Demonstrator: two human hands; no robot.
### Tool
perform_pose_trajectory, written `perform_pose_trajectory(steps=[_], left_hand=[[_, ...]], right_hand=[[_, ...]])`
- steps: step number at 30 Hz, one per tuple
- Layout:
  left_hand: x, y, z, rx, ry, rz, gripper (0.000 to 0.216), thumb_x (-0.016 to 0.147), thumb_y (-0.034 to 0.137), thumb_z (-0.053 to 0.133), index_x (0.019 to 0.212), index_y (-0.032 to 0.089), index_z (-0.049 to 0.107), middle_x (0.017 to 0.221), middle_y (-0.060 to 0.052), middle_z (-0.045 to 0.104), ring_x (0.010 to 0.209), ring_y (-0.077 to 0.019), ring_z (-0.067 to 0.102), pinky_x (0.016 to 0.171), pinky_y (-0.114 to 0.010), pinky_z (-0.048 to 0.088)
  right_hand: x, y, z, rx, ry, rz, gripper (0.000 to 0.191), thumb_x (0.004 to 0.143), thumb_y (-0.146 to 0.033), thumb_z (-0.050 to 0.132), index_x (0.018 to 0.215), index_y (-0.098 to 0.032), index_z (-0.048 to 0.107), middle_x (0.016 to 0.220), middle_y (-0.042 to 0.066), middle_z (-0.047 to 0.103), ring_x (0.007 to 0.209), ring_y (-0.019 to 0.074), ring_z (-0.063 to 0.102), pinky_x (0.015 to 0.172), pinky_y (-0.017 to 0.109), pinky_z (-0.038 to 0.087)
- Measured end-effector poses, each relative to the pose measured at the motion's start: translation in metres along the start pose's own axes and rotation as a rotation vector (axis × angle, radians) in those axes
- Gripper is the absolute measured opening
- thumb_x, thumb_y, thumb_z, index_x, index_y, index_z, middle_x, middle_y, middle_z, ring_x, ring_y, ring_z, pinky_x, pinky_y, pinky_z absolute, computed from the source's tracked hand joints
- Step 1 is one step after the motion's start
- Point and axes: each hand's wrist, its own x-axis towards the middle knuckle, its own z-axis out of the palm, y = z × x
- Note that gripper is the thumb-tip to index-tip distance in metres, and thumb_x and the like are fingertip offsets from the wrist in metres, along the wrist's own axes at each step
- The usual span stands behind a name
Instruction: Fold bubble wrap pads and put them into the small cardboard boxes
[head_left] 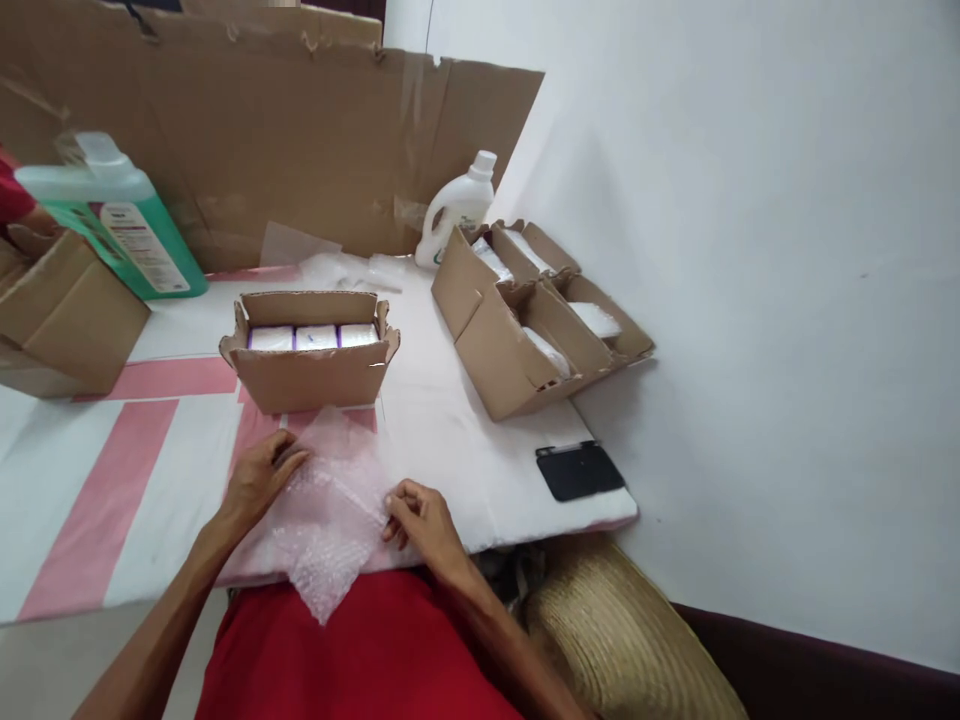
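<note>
A sheet of clear bubble wrap (330, 520) lies at the near edge of the table and hangs over it toward my lap. My left hand (259, 478) rests on the sheet's left side with its fingers curled down onto it. At the sheet's right edge my right hand (421, 522) pinches the wrap. Just behind the sheet stands an open cardboard box (309, 375) holding three white packs with purple edges (315, 337).
Two more open cardboard boxes (525, 335) with wrapped items sit at right. A black phone (580, 470) lies near the table's right corner. A white bottle (457, 208), a green jug (120, 225), another box (67, 310) and a cardboard backdrop (300, 130) stand behind. A straw hat (630, 640) lies below.
</note>
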Motion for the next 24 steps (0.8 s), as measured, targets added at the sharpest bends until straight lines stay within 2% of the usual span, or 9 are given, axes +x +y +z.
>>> perform_pose_trajectory(steps=[5,8,10,12,14,15,17,20,24], left_hand=[[0.040,0.017,0.016,0.145,-0.104,0.234,0.028,0.093,0.046,0.053,0.077,0.026,0.065,0.077,-0.004,0.070,0.072,-0.0226,0.063,0.068,-0.033,0.048],[0.049,0.036,0.018,0.222,-0.059,0.336,0.027,0.096,0.041,0.051,0.096,0.023,0.072,0.095,-0.010,0.074,0.091,-0.0280,0.066,0.082,-0.040,0.051],[0.039,0.044,0.019,0.259,0.004,0.365,0.032,0.098,0.041,0.051,0.112,0.019,0.070,0.114,-0.015,0.072,0.106,-0.0320,0.064,0.093,-0.046,0.050],[0.019,0.044,0.025,0.286,0.080,0.383,0.036,0.099,0.037,0.050,0.124,0.017,0.065,0.128,-0.017,0.067,0.119,-0.0326,0.061,0.102,-0.047,0.048],[-0.006,0.036,0.040,0.318,0.167,0.415,0.039,0.100,0.032,0.047,0.135,0.016,0.058,0.133,-0.016,0.064,0.124,-0.0290,0.059,0.105,-0.044,0.048],[-0.018,0.030,0.050,0.339,0.206,0.436,0.043,0.101,0.030,0.044,0.140,0.015,0.053,0.134,-0.016,0.063,0.125,-0.0276,0.059,0.105,-0.042,0.049],[-0.035,0.017,0.072,0.381,0.250,0.477,0.050,0.101,0.027,0.036,0.148,0.013,0.043,0.139,-0.018,0.061,0.131,-0.0277,0.056,0.108,-0.044,0.047],[-0.045,0.003,0.093,0.414,0.231,0.512,0.058,0.097,0.023,0.035,0.153,0.011,0.037,0.146,-0.019,0.057,0.142,-0.0301,0.048,0.118,-0.051,0.036],[-0.044,-0.004,0.085,0.488,0.146,0.483,0.071,0.095,0.035,0.047,0.158,0.006,0.028,0.157,-0.022,0.046,0.151,-0.0328,0.034,0.124,-0.051,0.026]], right_hand=[[-0.046,0.001,-0.005,-0.357,0.005,0.016,0.027,0.093,-0.031,0.049,0.071,-0.019,0.059,0.065,0.003,0.069,0.054,0.0147,0.063,0.055,0.025,0.043],[-0.065,-0.025,-0.013,-0.654,0.010,-0.072,0.030,0.095,-0.028,0.053,0.067,-0.020,0.060,0.060,0.001,0.066,0.057,0.0157,0.061,0.060,0.027,0.041],[-0.065,-0.047,-0.010,-0.638,-0.019,-0.178,0.031,0.098,-0.033,0.055,0.071,-0.020,0.063,0.062,0.000,0.065,0.059,0.0150,0.060,0.060,0.027,0.042],[-0.052,-0.062,0.003,-0.530,0.021,-0.354,0.027,0.101,-0.037,0.052,0.088,-0.021,0.068,0.075,0.001,0.070,0.068,0.0159,0.065,0.065,0.027,0.048],[-0.025,-0.064,0.023,-0.501,0.123,-0.585,0.032,0.102,-0.040,0.050,0.119,-0.018,0.065,0.106,0.009,0.074,0.097,0.0209,0.068,0.085,0.032,0.055],[-0.008,-0.058,0.034,-0.545,0.150,-0.698,0.043,0.102,-0.042,0.050,0.135,-0.015,0.057,0.126,0.015,0.068,0.116,0.0247,0.063,0.099,0.038,0.053],[0.027,-0.040,0.054,-0.756,0.059,-0.857,0.064,0.100,-0.047,0.053,0.151,-0.011,0.042,0.150,0.021,0.053,0.140,0.0299,0.047,0.116,0.047,0.042],[0.067,-0.007,0.064,-1.012,-0.051,-0.850,0.077,0.098,-0.055,0.054,0.158,-0.011,0.032,0.161,0.018,0.040,0.151,0.0299,0.033,0.124,0.049,0.030],[0.088,0.012,0.042,-1.115,0.029,-0.738,0.081,0.097,-0.062,0.053,0.159,-0.014,0.033,0.165,0.015,0.034,0.155,0.0314,0.025,0.125,0.051,0.026]])
